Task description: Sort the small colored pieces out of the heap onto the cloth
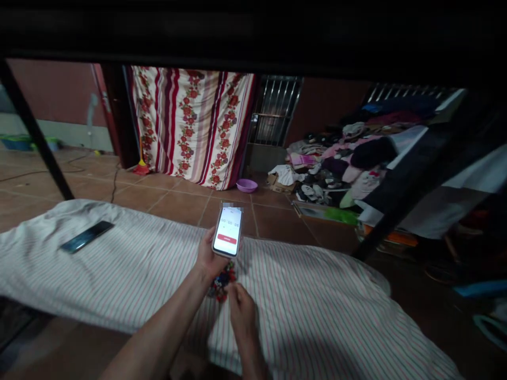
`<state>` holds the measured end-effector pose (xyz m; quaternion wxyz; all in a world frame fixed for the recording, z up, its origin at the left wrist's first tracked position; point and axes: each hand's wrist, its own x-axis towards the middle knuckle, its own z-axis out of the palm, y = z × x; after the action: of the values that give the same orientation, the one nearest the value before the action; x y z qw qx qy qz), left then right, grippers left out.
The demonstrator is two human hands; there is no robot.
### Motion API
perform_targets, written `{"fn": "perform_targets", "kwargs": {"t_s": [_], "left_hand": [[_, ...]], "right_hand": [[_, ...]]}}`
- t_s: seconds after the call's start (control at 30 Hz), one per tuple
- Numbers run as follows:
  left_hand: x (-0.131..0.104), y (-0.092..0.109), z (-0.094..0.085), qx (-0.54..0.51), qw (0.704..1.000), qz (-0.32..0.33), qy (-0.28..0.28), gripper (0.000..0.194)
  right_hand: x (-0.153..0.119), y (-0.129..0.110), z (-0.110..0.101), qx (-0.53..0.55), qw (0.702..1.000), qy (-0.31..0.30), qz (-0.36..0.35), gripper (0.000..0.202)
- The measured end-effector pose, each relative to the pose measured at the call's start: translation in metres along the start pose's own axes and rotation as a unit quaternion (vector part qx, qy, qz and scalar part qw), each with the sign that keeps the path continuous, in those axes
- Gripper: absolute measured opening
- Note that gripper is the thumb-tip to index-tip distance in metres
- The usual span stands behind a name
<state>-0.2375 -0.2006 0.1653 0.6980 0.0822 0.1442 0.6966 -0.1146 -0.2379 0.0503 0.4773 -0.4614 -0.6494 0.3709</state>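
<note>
My left hand point(207, 258) is wrapped round a smartphone point(227, 232) and holds it up over the bed. Its lit white screen shows a timer with a red button. Just below it, a small heap of multicoloured pieces point(222, 279), red and dark blue among them, lies on the striped sheet point(317, 295). The kind of these pieces is too small to tell. My right hand point(242, 307) is beside the heap with its fingers curled closed. Whatever those fingers may hold is hidden.
A second phone point(87, 236), dark-screened, lies on the sheet at left. Dark bed-frame posts point(37, 132) stand either side, with a beam overhead. Beyond are a floral curtain point(194, 126), a purple basin point(246, 185), a red dustpan point(141, 168) and a large clothes pile point(336, 163).
</note>
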Motion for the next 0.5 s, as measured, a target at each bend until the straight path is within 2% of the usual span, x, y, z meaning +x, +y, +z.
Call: {"fn": "perform_targets", "kwargs": {"t_s": [0.07, 0.13, 0.3, 0.5], "left_hand": [[-0.021, 0.017, -0.02, 0.006, 1.0, 0.002, 0.008, 0.038], [-0.038, 0.032, -0.045, 0.002, 1.0, 0.015, 0.017, 0.04], [-0.06, 0.069, -0.102, -0.03, 0.997, 0.061, 0.049, 0.042], [-0.062, 0.117, -0.142, -0.045, 0.994, 0.079, 0.064, 0.053]], "right_hand": [[0.008, 0.012, -0.009, -0.042, 0.995, 0.078, 0.041, 0.045], [0.017, 0.026, -0.014, -0.076, 0.987, 0.126, 0.069, 0.051], [0.035, 0.052, -0.007, -0.098, 0.981, 0.155, 0.06, 0.064], [0.043, 0.061, 0.005, -0.163, 0.967, 0.193, 0.02, 0.065]]}}
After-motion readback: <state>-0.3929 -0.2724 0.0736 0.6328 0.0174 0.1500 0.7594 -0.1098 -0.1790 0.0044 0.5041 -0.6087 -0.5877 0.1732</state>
